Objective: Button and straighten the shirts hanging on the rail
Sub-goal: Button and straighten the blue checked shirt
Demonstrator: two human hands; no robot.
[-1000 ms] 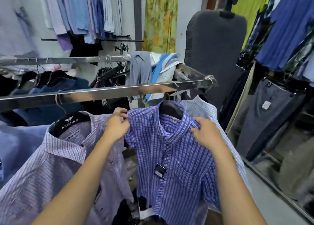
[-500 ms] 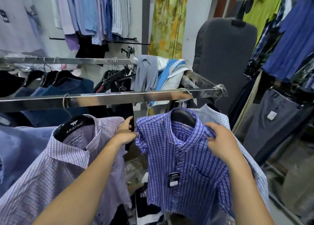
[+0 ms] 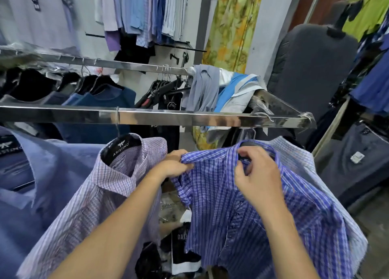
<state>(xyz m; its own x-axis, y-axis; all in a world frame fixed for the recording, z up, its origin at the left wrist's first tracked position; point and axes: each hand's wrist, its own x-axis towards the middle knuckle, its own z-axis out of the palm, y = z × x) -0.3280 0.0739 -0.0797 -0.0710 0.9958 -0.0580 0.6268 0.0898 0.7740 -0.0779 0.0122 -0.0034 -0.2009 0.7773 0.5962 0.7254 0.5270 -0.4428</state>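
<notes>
Blue checked cloth fills the lower right, where a blue checked shirt [image 3: 263, 215] hangs under the right end of the rail [image 3: 168, 116]. Its collar sits just below the bar and its hanger is almost wholly hidden. The left hand [image 3: 174, 165] grips the shoulder edge of this shirt on the side nearest its neighbour. Its fingers [image 3: 185, 166] are pressed together and pinch a fold of the cloth against the thumb. The right hand [image 3: 259, 173] is at the front of the collar, its fingers [image 3: 249, 152] curled, with thumb and forefinger closing on the collar cloth. Whether a button lies between them cannot be told. Below the hands the shirt front falls in loose folds.

Just beside it, towards the middle of the rail, a lilac checked shirt [image 3: 101, 194] hangs on a black hanger [image 3: 120, 148] printed ARISTINO, its collar open. Further towards the left end hangs a plain blue shirt [image 3: 42, 184]. At the very right end, touching the back of the blue checked one, a pale checked shirt [image 3: 294, 150] shows at the shoulder.

Behind runs a far rail [image 3: 126, 65] with dark tops on hangers, and a grey cloth [image 3: 202, 89] is draped over its right end beside a blue-and-white garment [image 3: 233, 91]. A yellow-green patterned cloth [image 3: 231, 26] hangs on the wall beyond. Grey trousers [image 3: 357, 173] with a white tag hang at the right.
</notes>
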